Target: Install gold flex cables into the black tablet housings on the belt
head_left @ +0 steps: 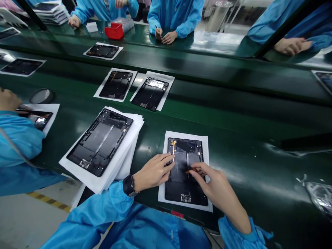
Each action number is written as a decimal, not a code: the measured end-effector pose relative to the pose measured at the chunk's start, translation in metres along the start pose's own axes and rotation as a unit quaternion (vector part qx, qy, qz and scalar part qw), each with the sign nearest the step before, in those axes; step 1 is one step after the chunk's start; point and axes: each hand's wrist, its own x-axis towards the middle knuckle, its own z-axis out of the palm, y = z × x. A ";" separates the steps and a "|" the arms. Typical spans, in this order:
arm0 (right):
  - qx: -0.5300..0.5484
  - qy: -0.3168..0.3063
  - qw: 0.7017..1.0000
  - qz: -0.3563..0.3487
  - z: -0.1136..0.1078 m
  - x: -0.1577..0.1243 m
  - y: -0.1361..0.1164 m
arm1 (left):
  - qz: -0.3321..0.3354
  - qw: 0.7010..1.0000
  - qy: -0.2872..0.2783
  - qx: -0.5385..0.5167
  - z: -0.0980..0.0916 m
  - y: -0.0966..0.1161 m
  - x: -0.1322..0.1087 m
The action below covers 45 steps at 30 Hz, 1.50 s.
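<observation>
An opened tablet (178, 186), its inner side up, lies on a white sheet (185, 204) in front of me. My left hand (155, 171) rests at the tablet's left edge, fingers stretched out and touching it near an orange flex cable (173, 147) at the top left. Between thumb and forefinger, my right hand (214, 181) pinches a small orange-brown flex cable (190, 171) just over the middle of the tablet. Whether this piece touches the tablet I cannot tell. A pale strip runs down the tablet's middle, and a small circuit board (185, 198) shows at its bottom.
Left of me, another opened tablet (103, 138) lies on a stack of white sheets (124, 166). Two more tablets (116, 84) (150, 93) lie farther back on the green bench. A co-worker's sleeve (18, 138) is at left; several people sit opposite, near a red bin (114, 31).
</observation>
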 end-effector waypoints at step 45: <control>-0.132 0.095 0.986 -0.041 0.071 0.010 -0.031 | 0.018 0.996 -0.002 -0.090 0.000 -0.009 -0.022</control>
